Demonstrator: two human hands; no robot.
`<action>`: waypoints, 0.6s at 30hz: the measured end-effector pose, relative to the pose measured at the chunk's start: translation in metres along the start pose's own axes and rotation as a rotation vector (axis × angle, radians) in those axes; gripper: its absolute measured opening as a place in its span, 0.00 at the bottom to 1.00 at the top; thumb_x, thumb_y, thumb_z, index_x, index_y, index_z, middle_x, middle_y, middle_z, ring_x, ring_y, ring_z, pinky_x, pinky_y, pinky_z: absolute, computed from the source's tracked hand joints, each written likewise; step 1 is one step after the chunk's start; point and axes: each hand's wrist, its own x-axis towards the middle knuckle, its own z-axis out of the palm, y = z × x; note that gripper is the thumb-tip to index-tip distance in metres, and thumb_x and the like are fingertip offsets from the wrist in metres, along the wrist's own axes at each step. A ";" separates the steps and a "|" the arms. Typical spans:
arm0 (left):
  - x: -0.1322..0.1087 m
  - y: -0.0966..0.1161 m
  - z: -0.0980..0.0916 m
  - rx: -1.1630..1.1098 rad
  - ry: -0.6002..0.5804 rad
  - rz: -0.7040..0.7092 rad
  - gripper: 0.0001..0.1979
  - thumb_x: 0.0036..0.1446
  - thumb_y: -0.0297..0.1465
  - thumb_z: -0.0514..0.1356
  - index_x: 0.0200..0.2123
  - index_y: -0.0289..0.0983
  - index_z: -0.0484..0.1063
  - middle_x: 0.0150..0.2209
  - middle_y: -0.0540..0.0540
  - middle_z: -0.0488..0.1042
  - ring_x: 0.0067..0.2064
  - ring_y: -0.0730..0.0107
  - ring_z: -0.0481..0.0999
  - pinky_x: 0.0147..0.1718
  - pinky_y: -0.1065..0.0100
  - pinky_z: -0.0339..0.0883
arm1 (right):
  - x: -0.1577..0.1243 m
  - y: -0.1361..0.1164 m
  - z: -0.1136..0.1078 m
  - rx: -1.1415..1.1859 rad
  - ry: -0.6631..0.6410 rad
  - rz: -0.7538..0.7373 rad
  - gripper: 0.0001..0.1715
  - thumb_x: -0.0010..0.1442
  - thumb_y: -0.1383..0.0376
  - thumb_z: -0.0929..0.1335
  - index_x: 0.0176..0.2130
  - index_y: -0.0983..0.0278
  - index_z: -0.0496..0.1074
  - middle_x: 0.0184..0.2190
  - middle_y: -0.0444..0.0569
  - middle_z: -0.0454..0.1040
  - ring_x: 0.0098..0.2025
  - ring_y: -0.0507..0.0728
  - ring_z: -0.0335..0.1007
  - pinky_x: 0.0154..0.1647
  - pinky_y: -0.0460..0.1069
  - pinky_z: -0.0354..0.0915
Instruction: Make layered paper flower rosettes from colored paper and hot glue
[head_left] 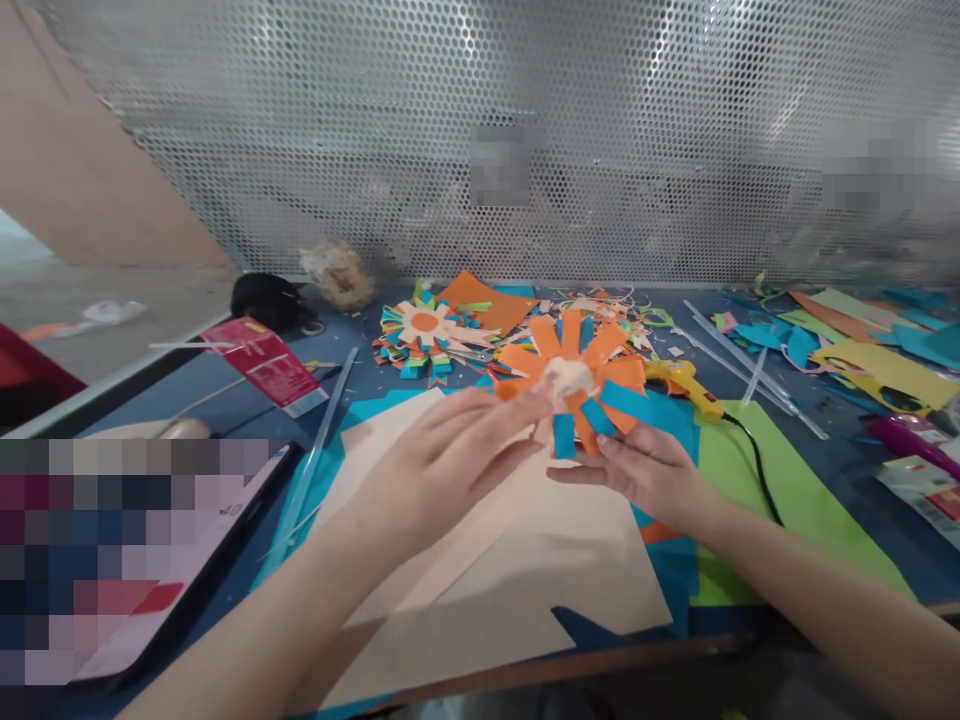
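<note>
Orange paper flower held up over the cream paper

Both forearms reach in from the near side, and the hands meet above the far part of the cream paper. The left hand is turned back-up, its fingers stretched and close together, the tips at the flower's pale middle; whether they grip it, I cannot tell. The right hand is angled inward, pinching the lower right of the flower between thumb and fingers, by its blue strips. Right of the cream paper, a green sheet lies on the surface; beyond the cream paper lies another paper flower.
</note>
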 end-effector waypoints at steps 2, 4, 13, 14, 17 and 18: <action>-0.001 0.002 0.001 0.027 -0.029 0.102 0.23 0.52 0.23 0.59 0.52 0.34 0.60 0.39 0.45 0.76 0.39 0.71 0.73 0.38 0.69 0.69 | -0.003 0.002 -0.002 -0.048 -0.012 0.000 0.05 0.54 0.62 0.68 0.27 0.59 0.73 0.30 0.39 0.75 0.38 0.53 0.74 0.55 0.62 0.59; -0.001 0.003 0.000 0.058 -0.018 0.172 0.24 0.52 0.22 0.59 0.52 0.30 0.60 0.39 0.43 0.76 0.40 0.69 0.72 0.38 0.68 0.69 | -0.006 0.004 -0.004 -0.098 -0.001 0.011 0.06 0.56 0.61 0.67 0.34 0.55 0.74 0.33 0.39 0.75 0.40 0.53 0.74 0.55 0.62 0.59; 0.007 0.009 -0.016 0.147 0.041 0.376 0.11 0.56 0.23 0.53 0.44 0.32 0.66 0.36 0.43 0.77 0.37 0.65 0.74 0.29 0.65 0.69 | -0.016 -0.003 0.001 -0.236 0.001 0.074 0.12 0.58 0.60 0.65 0.43 0.53 0.71 0.41 0.41 0.75 0.43 0.54 0.73 0.54 0.56 0.62; 0.007 0.010 -0.016 0.166 0.042 0.385 0.11 0.56 0.24 0.53 0.44 0.33 0.67 0.34 0.43 0.77 0.36 0.65 0.75 0.27 0.65 0.69 | -0.015 -0.005 0.003 -0.237 0.003 0.063 0.11 0.57 0.60 0.65 0.42 0.53 0.72 0.40 0.41 0.75 0.41 0.54 0.73 0.53 0.55 0.62; 0.004 0.012 -0.015 0.207 0.051 0.415 0.13 0.54 0.22 0.55 0.44 0.36 0.66 0.32 0.43 0.78 0.34 0.64 0.75 0.26 0.64 0.70 | -0.013 -0.008 0.006 -0.235 -0.023 0.065 0.12 0.56 0.59 0.66 0.42 0.56 0.72 0.39 0.42 0.75 0.39 0.54 0.74 0.53 0.57 0.62; 0.003 0.012 -0.014 0.215 0.057 0.434 0.14 0.53 0.22 0.56 0.44 0.37 0.66 0.32 0.44 0.78 0.34 0.64 0.75 0.26 0.64 0.70 | -0.013 -0.009 0.007 -0.240 -0.037 0.080 0.13 0.56 0.59 0.66 0.43 0.57 0.71 0.39 0.44 0.75 0.39 0.55 0.74 0.53 0.58 0.62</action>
